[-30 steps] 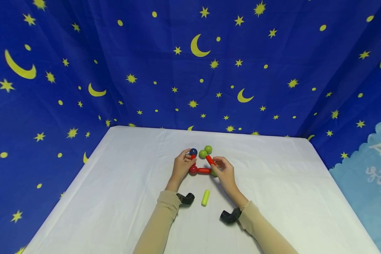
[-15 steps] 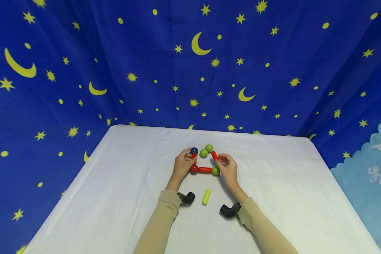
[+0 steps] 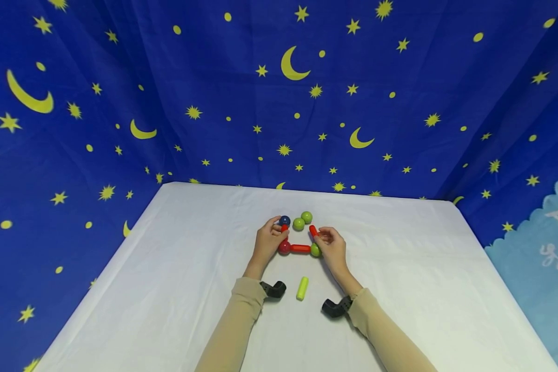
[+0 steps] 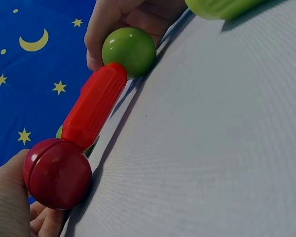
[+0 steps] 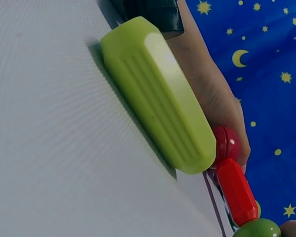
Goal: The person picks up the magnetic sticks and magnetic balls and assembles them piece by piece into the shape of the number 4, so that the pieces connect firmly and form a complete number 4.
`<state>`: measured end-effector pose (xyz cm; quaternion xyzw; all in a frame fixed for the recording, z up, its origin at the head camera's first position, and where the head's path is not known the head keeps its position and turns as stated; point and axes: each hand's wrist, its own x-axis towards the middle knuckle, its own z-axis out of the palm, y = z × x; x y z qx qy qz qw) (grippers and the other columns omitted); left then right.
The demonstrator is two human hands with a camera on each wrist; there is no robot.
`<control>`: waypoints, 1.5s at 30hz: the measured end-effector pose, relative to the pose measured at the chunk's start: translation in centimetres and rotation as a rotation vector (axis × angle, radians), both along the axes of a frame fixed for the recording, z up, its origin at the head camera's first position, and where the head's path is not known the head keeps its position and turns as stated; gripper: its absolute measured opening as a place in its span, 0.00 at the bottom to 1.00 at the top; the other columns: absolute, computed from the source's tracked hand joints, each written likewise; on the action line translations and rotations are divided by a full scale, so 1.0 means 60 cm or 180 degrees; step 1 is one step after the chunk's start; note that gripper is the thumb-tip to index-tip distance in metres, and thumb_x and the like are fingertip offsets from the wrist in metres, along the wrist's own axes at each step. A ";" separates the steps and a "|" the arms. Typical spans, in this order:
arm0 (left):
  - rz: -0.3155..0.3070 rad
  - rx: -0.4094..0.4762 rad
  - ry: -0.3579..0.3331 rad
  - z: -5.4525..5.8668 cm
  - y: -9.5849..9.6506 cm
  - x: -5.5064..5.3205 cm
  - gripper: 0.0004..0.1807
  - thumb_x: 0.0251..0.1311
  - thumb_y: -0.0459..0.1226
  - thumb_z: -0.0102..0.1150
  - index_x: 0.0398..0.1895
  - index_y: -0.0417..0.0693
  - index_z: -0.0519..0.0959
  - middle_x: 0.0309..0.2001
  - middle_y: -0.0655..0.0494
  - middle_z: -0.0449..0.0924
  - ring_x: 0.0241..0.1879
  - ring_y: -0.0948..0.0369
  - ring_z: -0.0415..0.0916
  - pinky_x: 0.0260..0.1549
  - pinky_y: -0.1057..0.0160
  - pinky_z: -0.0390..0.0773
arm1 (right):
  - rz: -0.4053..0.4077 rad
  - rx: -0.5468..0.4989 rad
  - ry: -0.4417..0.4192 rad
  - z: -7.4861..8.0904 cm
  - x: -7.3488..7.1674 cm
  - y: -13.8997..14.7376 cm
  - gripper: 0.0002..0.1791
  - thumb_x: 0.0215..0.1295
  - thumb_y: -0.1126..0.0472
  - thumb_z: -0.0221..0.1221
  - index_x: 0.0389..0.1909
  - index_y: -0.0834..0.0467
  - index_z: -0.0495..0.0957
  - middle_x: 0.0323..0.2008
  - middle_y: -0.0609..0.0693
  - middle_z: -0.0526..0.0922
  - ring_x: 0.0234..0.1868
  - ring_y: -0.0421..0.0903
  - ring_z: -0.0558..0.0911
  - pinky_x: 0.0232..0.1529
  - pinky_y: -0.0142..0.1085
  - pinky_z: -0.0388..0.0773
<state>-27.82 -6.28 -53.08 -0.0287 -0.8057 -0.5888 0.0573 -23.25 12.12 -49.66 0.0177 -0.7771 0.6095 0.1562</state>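
Note:
My left hand [image 3: 266, 243] holds a red magnetic rod [image 3: 284, 229] by its side. At that rod's far end is a dark blue ball [image 3: 284, 220]; at its near end, a red ball [image 3: 284, 248]. From the red ball a second red rod [image 3: 300, 248] runs across to a green ball [image 3: 315, 250], as the left wrist view also shows with its green ball [image 4: 129, 52]. Between thumb and fingers, my right hand [image 3: 332, 250] pinches a third red rod [image 3: 313, 230], which points away from me; its near end is hidden by the fingers, right by the green ball.
Two more green balls, one nearer [image 3: 298, 223] and one farther [image 3: 307, 217], sit together beyond the hands. A yellow-green rod [image 3: 302, 288] lies on the white-covered table [image 3: 204, 289] between the forearms. A starry blue cloth [image 3: 242, 93] hangs behind the table.
My right hand first shifted right and away with its red rod, uncovering the green ball, then came slightly back toward that ball. The left hand keeps its hold and place.

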 end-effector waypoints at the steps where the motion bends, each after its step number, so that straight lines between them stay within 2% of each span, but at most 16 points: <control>1: 0.0002 -0.0004 -0.0005 0.000 0.000 0.000 0.29 0.56 0.36 0.65 0.62 0.44 0.71 0.38 0.46 0.82 0.32 0.62 0.79 0.34 0.69 0.80 | -0.0010 -0.0030 -0.0021 -0.006 -0.004 0.001 0.13 0.56 0.75 0.60 0.42 0.78 0.75 0.37 0.74 0.80 0.29 0.35 0.77 0.30 0.18 0.72; 7: 0.0007 -0.0009 0.0019 -0.003 -0.001 -0.001 0.29 0.56 0.36 0.65 0.62 0.43 0.72 0.38 0.46 0.82 0.32 0.62 0.79 0.33 0.68 0.80 | -0.0129 -0.0107 -0.0146 -0.044 -0.025 0.009 0.15 0.56 0.72 0.62 0.44 0.73 0.76 0.39 0.70 0.80 0.27 0.28 0.75 0.27 0.18 0.71; 11: 0.0001 -0.0006 0.0042 -0.003 -0.001 0.000 0.28 0.55 0.36 0.65 0.61 0.43 0.72 0.37 0.46 0.82 0.32 0.61 0.80 0.34 0.67 0.80 | -0.0163 -0.0162 -0.0158 -0.046 -0.027 0.009 0.15 0.56 0.72 0.62 0.45 0.72 0.76 0.38 0.69 0.80 0.26 0.26 0.74 0.27 0.19 0.70; 13: 0.0001 -0.0007 0.0046 -0.003 -0.001 0.000 0.28 0.55 0.36 0.65 0.61 0.43 0.72 0.37 0.46 0.82 0.31 0.61 0.79 0.34 0.67 0.80 | -0.0130 -0.0177 -0.0200 -0.031 -0.019 0.007 0.16 0.56 0.73 0.60 0.47 0.73 0.76 0.39 0.71 0.79 0.27 0.29 0.75 0.28 0.18 0.70; 15: 0.0004 -0.0011 0.0044 -0.002 -0.001 0.000 0.28 0.56 0.36 0.65 0.61 0.43 0.72 0.37 0.46 0.82 0.31 0.61 0.79 0.34 0.67 0.81 | -0.0113 -0.0185 -0.0217 -0.030 -0.018 0.007 0.17 0.57 0.73 0.59 0.48 0.73 0.75 0.41 0.71 0.79 0.29 0.30 0.75 0.29 0.18 0.69; 18: 0.0014 -0.0010 0.0032 -0.001 0.000 -0.001 0.28 0.55 0.36 0.65 0.61 0.43 0.72 0.37 0.46 0.82 0.31 0.61 0.79 0.33 0.67 0.80 | -0.0116 -0.0170 -0.0270 -0.030 -0.020 0.006 0.18 0.58 0.73 0.58 0.50 0.72 0.75 0.43 0.71 0.79 0.30 0.32 0.75 0.30 0.18 0.70; 21: 0.0026 -0.0006 0.0016 0.000 0.001 -0.001 0.28 0.55 0.35 0.65 0.61 0.43 0.72 0.37 0.46 0.83 0.31 0.61 0.80 0.33 0.68 0.80 | -0.0151 -0.0115 -0.0297 -0.044 -0.028 0.007 0.17 0.58 0.72 0.59 0.49 0.70 0.76 0.43 0.69 0.80 0.28 0.29 0.74 0.29 0.19 0.70; 26: 0.0026 -0.0009 0.0009 0.002 0.001 0.000 0.28 0.55 0.35 0.65 0.61 0.43 0.72 0.37 0.46 0.83 0.31 0.62 0.79 0.32 0.69 0.80 | -0.0077 -0.0130 -0.0404 -0.021 -0.017 0.002 0.16 0.57 0.73 0.60 0.48 0.72 0.76 0.43 0.70 0.80 0.27 0.30 0.74 0.27 0.19 0.70; 31: 0.0021 -0.0020 0.0032 0.002 0.002 0.000 0.28 0.55 0.35 0.65 0.61 0.43 0.72 0.37 0.46 0.82 0.31 0.62 0.79 0.31 0.71 0.79 | -0.0006 -0.0090 -0.0374 0.002 -0.003 -0.002 0.17 0.57 0.74 0.58 0.48 0.75 0.74 0.43 0.73 0.78 0.28 0.32 0.74 0.27 0.19 0.69; 38: 0.0012 -0.0035 0.0060 0.001 0.003 0.001 0.28 0.55 0.35 0.65 0.61 0.42 0.72 0.37 0.45 0.82 0.31 0.62 0.79 0.32 0.70 0.80 | -0.0075 -0.0024 -0.0416 -0.040 -0.022 0.006 0.16 0.59 0.71 0.59 0.49 0.70 0.76 0.44 0.68 0.80 0.27 0.28 0.73 0.27 0.19 0.69; 45: 0.0027 -0.0060 0.0092 0.000 0.003 0.001 0.28 0.55 0.35 0.65 0.61 0.41 0.72 0.36 0.45 0.82 0.31 0.61 0.80 0.32 0.69 0.81 | -0.0069 -0.0004 -0.0380 -0.049 -0.027 0.008 0.17 0.58 0.71 0.60 0.49 0.69 0.76 0.44 0.68 0.80 0.28 0.32 0.73 0.27 0.20 0.69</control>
